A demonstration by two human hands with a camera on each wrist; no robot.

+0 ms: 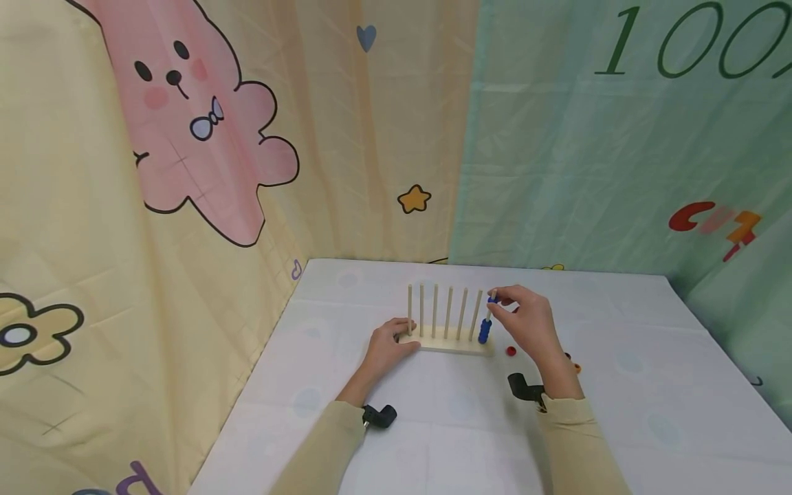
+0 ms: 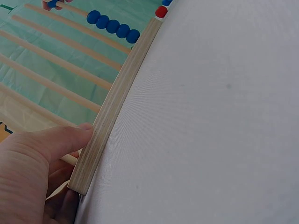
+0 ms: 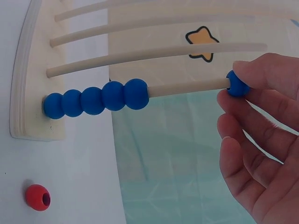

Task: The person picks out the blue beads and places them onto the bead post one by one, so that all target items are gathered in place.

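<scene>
A pale wooden peg stand [image 1: 454, 346] with a row of upright rods stands on the table. My left hand [image 1: 390, 344] grips its left end, thumb along the front edge of the base in the left wrist view. At the rightmost rod, my right hand [image 1: 526, 323] pinches a blue bead [image 3: 238, 84] between thumb and fingers. That bead sits right at the rod's tip, its hole facing the rod. Several blue beads [image 3: 93, 101] are stacked at the foot of the same rod. The other rods carry no beads.
A loose red bead [image 3: 37, 197] lies on the table just right of the stand. An orange bead [image 1: 577, 368] shows partly behind the right wrist. White cloth covers the table [image 1: 458, 440], and printed curtains [image 1: 371, 137] hang behind and at the sides.
</scene>
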